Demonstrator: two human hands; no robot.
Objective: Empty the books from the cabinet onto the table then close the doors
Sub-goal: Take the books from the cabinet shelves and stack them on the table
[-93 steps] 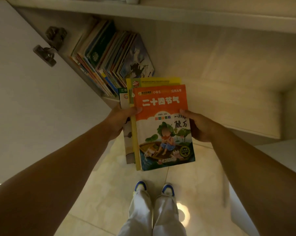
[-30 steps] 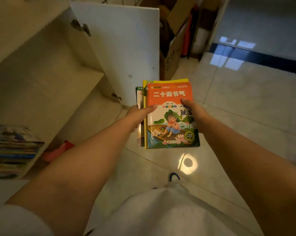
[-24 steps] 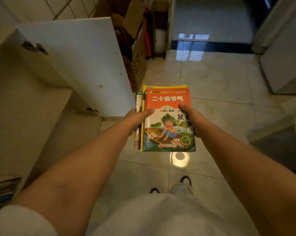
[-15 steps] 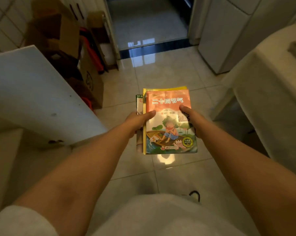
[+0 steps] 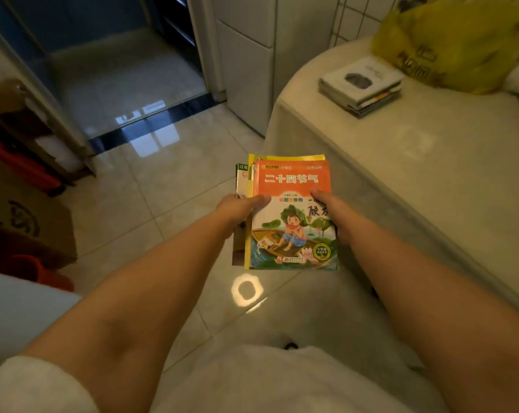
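Both hands are clamped on one bundle of books [image 5: 291, 216] in the middle of the frame: the left hand [image 5: 237, 208] has its thumb over the left edge of the orange cover with the fingers tucked underneath, and the right hand [image 5: 326, 208] does the same on the right edge, so it's a firm two-sided hold on several thin books at once. The bundle is up in the air over the tiled floor [image 5: 151, 186], just beside the near edge of the table [image 5: 431, 162] that fills the right side of the frame, not over it yet. Further out, a small pile of books [image 5: 361, 86] already sits on the table at the upper right, next to a yellow plastic bag [image 5: 449, 46], so I'd say at least one load is done. This load hasn't landed. The cabinet isn't visible from here, so I can't tell how many books are left in there, and closing the doors looks like it's yet to come.
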